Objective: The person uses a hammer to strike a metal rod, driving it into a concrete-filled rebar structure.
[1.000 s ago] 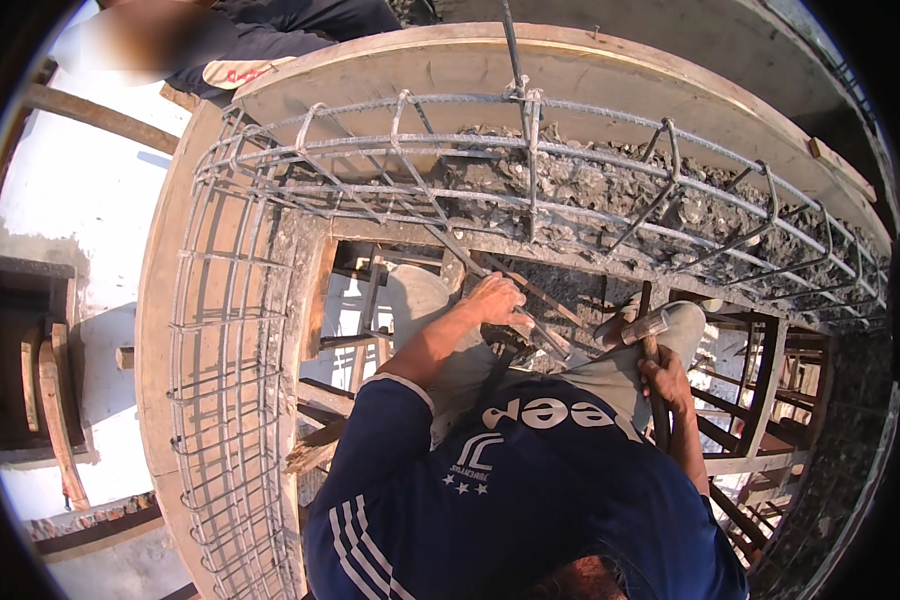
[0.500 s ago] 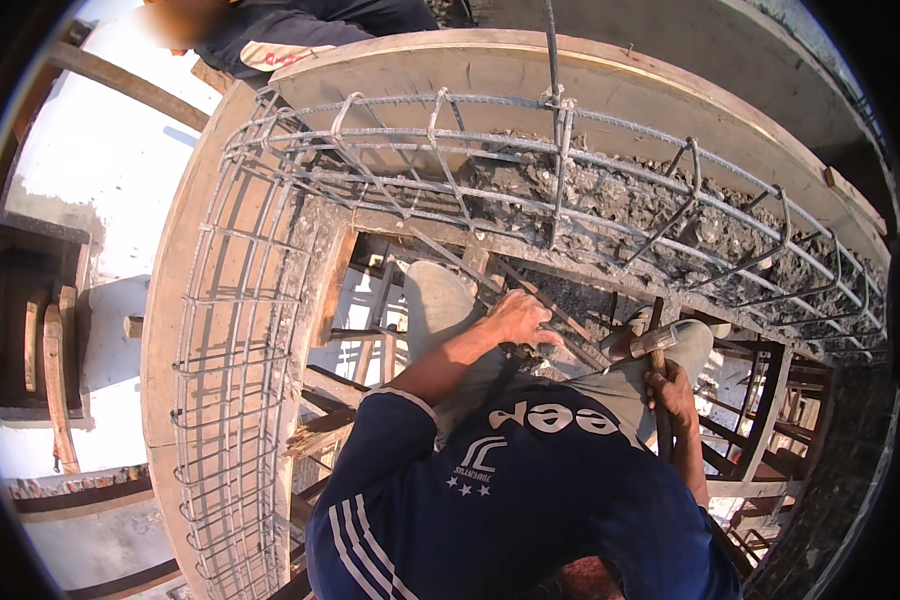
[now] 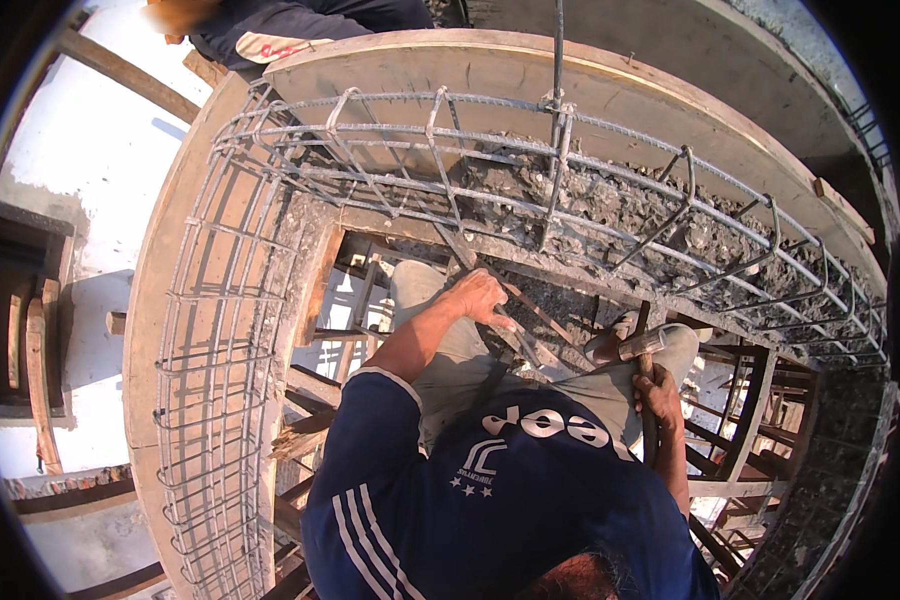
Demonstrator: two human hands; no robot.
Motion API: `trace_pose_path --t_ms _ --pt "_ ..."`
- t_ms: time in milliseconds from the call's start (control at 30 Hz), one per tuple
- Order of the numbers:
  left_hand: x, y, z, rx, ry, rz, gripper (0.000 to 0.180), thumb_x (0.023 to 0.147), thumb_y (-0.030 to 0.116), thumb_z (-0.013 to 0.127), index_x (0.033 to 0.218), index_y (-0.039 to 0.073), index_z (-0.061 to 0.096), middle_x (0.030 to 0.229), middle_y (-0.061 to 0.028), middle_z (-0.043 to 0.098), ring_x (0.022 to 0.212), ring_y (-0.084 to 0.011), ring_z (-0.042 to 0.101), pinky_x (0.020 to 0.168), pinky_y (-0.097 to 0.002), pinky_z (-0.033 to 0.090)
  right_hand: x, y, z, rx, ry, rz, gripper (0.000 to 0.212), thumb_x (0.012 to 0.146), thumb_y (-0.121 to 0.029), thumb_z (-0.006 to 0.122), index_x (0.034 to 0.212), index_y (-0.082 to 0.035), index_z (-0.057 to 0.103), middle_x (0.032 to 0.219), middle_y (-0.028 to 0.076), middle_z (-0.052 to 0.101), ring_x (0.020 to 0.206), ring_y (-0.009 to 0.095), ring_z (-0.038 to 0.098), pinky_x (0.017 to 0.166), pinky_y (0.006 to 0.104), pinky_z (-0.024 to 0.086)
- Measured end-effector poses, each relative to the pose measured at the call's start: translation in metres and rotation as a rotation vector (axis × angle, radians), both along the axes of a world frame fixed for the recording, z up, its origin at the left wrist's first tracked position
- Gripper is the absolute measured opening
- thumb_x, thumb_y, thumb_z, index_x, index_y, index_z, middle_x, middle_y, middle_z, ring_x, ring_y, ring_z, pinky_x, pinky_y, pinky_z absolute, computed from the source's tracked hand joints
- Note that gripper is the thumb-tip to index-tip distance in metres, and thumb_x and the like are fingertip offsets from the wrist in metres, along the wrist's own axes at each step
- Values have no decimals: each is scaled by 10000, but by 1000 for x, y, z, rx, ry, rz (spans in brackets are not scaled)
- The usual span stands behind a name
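Observation:
My left hand (image 3: 475, 297) is closed around a narrow wooden strip (image 3: 454, 243), over the opening between my knees. The strip slants from the concrete edge down toward my lap, and my fingers partly hide it. In my right hand (image 3: 658, 393) is a hammer (image 3: 649, 366), gripped by its dark handle beside my right knee. Its pale metal head (image 3: 642, 343) points across that knee. Another thin strip (image 3: 540, 312) lies at a slant just to the right of my left hand.
A rebar cage (image 3: 430, 185) runs along the far side, over rough concrete (image 3: 610, 205), and turns down the left. Board formwork (image 3: 390, 70) borders it. Timber supports (image 3: 755, 410) stand below on the right. Another person's dark sleeve (image 3: 240, 45) shows at the far left.
My left hand has moved left and slightly farther away, and the strip in it has shifted to a steeper slant. My right hand keeps its grip on the hammer. The view has shifted slightly.

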State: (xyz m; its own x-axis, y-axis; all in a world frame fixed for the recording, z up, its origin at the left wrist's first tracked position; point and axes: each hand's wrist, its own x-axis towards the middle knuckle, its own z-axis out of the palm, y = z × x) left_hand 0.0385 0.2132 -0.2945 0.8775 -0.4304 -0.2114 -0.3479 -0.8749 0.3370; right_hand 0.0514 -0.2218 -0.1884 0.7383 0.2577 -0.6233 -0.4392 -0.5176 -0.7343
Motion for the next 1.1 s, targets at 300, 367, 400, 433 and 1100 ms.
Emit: trace_pose_path --t_ms 300,367,400,433,1100 --pt "4 -53 9 -321 -209 356 871 768 870 460 684 39 708 580 -194 617 651 -405 655 632 -494 512 -3 3 0 -14 -6 -17 199 882 -192 609 929 -7 552 636 40 549 442 133 516 393 294 431" --pt "-4 -54 26 -271 -226 276 863 773 859 470 690 35 713 588 -193 622 643 -402 657 611 -481 516 -1 3 1 12 18 -9 170 891 -145 599 959 4 554 633 42 548 437 133 515 385 293 426" --pt "-8 -57 39 -234 -222 238 863 772 858 474 694 33 715 597 -192 626 643 -399 657 605 -476 517 0 2 0 25 30 -8 157 896 -122 594 974 9 555 632 43 547 435 133 515 382 293 423" --pt "-13 -59 54 -198 -214 204 864 770 857 478 698 30 717 605 -192 631 643 -396 658 599 -471 519 0 1 -4 31 22 -12 159 893 -124 597 974 8 561 631 42 546 433 131 509 382 293 424" --pt "11 -32 151 -554 -643 234 811 737 806 609 541 20 583 485 -135 510 458 -349 543 455 -444 427 1 -3 -11 -24 26 36 197 872 -185 630 925 -5 569 648 55 573 463 151 534 426 306 447"
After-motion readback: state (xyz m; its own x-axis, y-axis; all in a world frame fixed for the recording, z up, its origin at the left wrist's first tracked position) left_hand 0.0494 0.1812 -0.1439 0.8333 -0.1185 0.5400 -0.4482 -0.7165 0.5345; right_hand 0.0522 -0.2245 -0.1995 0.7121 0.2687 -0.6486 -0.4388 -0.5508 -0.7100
